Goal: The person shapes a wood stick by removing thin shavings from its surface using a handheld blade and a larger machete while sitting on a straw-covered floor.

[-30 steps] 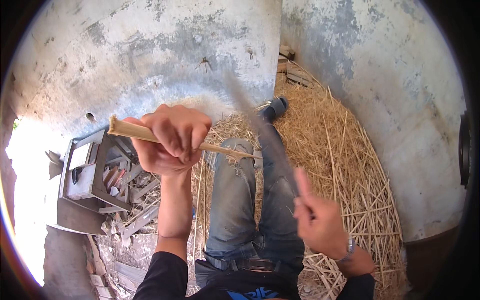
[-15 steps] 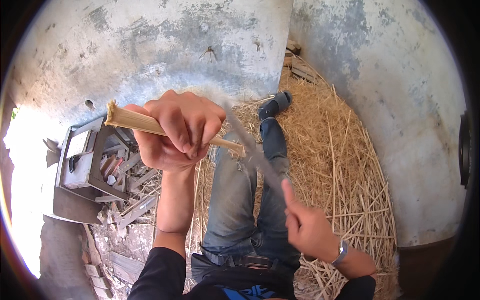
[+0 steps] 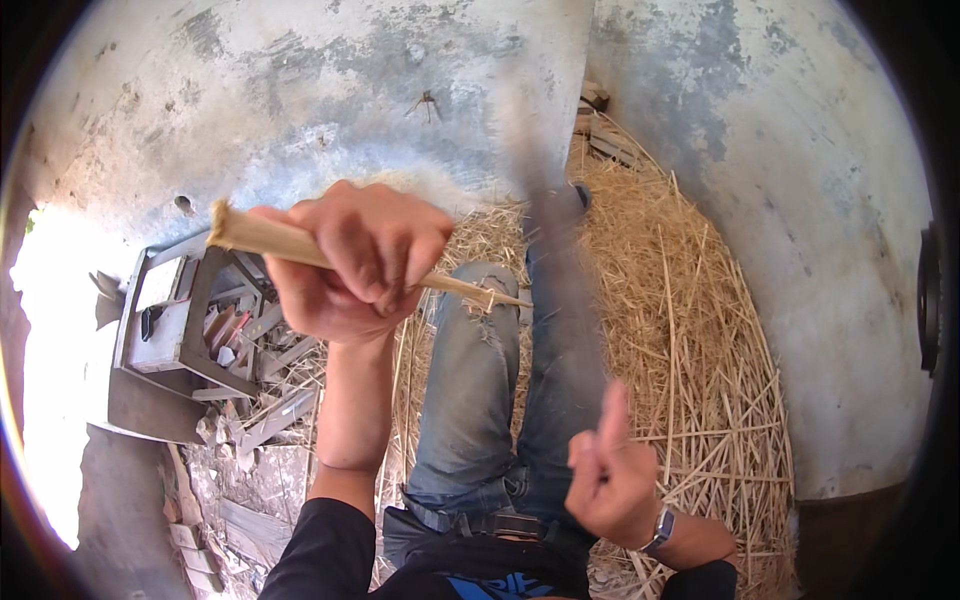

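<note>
My left hand [image 3: 355, 262] is closed round a pale wooden stick [image 3: 270, 238], held up in front of me. Its thick, rough-cut end points left; the thinner end runs out right of my fist, with a small raised sliver near the tip. Wrapped round the lower end of a long knife [image 3: 562, 270] is my right hand [image 3: 615, 478], index finger stretched along the blade. The blade points up and away, smeared by motion, just right of the stick's tip and apart from it. My fingers hide its handle.
Straw and shavings [image 3: 690, 330] cover the floor to the right, below my outstretched legs [image 3: 465, 390]. A worn wooden cabinet [image 3: 190, 320] on its side stands at the left, with wood scraps [image 3: 275, 420] beside it. Stained walls [image 3: 300, 90] close in ahead and right.
The knife has swung right and away from the stick's thin end, baring its tip. My right hand has shifted slightly right and lower. My left hand and the stick stay nearly in place.
</note>
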`<state>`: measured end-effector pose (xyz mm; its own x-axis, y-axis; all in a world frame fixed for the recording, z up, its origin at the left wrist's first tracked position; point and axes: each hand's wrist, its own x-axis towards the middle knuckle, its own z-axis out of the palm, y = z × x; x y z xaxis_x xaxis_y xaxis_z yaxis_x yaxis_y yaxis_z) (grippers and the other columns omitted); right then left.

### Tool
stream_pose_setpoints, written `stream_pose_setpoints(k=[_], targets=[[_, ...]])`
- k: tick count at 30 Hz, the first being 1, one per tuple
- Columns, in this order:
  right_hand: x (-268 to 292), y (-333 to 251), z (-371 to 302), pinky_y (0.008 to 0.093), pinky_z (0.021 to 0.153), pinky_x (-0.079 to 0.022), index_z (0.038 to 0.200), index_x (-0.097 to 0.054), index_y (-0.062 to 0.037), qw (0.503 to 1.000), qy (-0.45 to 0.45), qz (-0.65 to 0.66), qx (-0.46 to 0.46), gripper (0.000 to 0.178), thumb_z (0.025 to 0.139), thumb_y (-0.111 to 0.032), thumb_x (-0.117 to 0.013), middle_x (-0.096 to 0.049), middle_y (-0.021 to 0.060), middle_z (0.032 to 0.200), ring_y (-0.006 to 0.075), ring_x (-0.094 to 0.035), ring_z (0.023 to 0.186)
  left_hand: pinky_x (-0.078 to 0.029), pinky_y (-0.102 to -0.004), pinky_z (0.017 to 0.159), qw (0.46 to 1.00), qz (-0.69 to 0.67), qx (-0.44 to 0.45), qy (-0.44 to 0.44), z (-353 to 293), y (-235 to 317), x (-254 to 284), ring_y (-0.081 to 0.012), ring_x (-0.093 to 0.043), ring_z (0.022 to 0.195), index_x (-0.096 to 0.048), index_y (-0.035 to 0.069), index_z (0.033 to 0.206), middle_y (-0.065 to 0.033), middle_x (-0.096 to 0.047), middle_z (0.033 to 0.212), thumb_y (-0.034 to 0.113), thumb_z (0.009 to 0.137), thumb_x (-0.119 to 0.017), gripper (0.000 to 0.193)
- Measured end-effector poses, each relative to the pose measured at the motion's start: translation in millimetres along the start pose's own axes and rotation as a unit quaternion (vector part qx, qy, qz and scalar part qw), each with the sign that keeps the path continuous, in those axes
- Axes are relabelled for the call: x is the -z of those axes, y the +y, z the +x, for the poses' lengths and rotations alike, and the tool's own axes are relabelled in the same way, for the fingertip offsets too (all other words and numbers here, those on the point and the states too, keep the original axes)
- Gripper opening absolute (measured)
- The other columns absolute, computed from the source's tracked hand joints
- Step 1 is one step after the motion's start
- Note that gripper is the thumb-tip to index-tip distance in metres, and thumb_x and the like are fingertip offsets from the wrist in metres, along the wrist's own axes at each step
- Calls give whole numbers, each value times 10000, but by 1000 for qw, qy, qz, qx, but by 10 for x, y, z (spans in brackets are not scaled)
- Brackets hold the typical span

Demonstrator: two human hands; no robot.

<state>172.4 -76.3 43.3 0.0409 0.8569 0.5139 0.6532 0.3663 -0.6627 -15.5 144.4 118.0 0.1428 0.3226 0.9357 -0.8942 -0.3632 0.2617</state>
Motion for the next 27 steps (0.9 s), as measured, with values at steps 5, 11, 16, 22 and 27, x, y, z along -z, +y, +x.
stream_pose_setpoints(k=[5, 11, 16, 22, 27], targets=[[190, -111, 247, 361, 510, -485, 1483, -424, 61, 987, -122, 32, -100, 665, 838, 47, -584, -610, 108, 664, 255, -609, 521, -177, -266, 359, 1000, 23, 14, 16, -45, 120, 100, -113, -242, 298, -420, 117, 562, 24, -319, 385, 543, 1088, -221, 705], [147, 39, 213, 267, 530, -488, 1477, -435, 73, 990, -132, -46, -2, 551, 934, 53, -528, -631, 103, 684, 122, -604, 562, -220, -253, 373, 999, 15, -3, 43, -56, 110, 111, -105, -250, 305, -465, 100, 583, 18, -347, 388, 551, 1086, -214, 720], [40, -43, 65, 329, 520, -512, 1494, -421, 49, 997, 75, -34, -2, 711, 801, 77, -576, -660, 112, 710, 243, -676, 618, -192, -243, 377, 998, 62, -9, 30, -19, 85, 54, -98, -227, 301, -482, 125, 616, 31, -344, 391, 516, 1097, -221, 673], [66, 1, 239, 330, 524, -507, 1486, -384, 103, 989, -138, -42, -10, 675, 832, 80, -553, -644, 117, 697, 226, -653, 590, -174, -255, 375, 994, 90, -20, 53, -58, 150, 113, -94, -225, 305, -485, 134, 620, 37, -339, 395, 531, 1093, -226, 669], [51, 88, 199, 276, 516, -490, 1508, -352, 97, 991, -83, -89, 64, 627, 892, 95, -473, -603, 111, 631, 154, -600, 519, -152, -263, 377, 994, 95, -31, 50, -2, 42, 64, -103, -212, 314, -485, 132, 650, 33, -337, 389, 538, 1090, -221, 654]])
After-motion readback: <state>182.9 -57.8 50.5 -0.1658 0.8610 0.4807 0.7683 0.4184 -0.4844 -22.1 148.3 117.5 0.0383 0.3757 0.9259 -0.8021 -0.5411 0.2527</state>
